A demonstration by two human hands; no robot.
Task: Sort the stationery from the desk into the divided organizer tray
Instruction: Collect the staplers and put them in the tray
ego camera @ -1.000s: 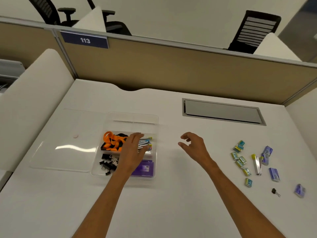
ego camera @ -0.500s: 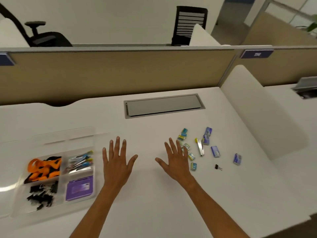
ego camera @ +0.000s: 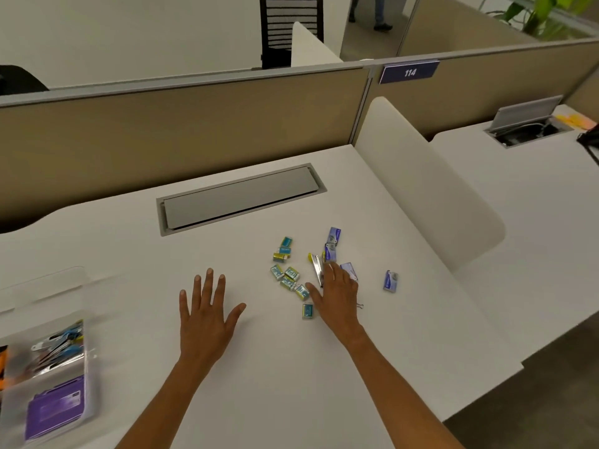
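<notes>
This is an open-plan office. A white desk [ego camera: 291, 384] is fenced at the back by a tan partition [ego camera: 162, 131] with a grey top rail, and a blue plate [ego camera: 409, 72] reading 114 marks the next bay. A grey cable hatch [ego camera: 240, 197] sits flush in the desktop. The neighbouring desk [ego camera: 534, 205] has its own hatch [ego camera: 525, 121] propped open. A black office chair [ego camera: 288, 24] stands beyond the partition, and a leafy plant [ego camera: 544, 11] shows at the far right.

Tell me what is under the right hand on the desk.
The right hand partly covers the stapler, a purple box and a binder clip, whose ends peek out. Anything else beneath the palm is hidden.
</notes>
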